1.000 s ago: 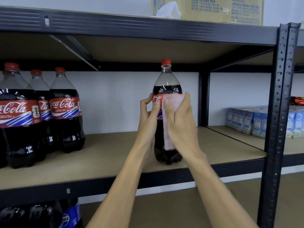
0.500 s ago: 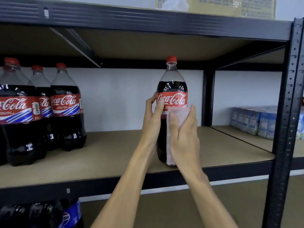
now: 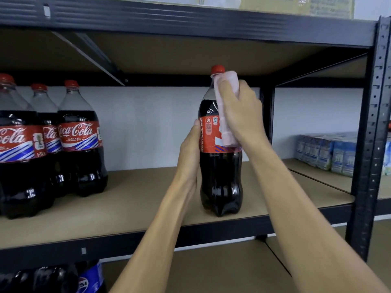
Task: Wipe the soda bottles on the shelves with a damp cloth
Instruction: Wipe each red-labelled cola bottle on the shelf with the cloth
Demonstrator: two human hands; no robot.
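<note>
The bottle stands upright near the front edge of the shelf, between the two hands. The left hand grips its left side at the label, steadying it. The right hand sits higher, its fingers curled round the cloth and pressing it to the shoulder just below the cap. The next stroke probably runs down the bottle's length.

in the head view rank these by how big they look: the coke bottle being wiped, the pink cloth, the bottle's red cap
1. bottle
2. cloth, partly hidden under the right hand, so its full size is unsure
3. cap
</note>
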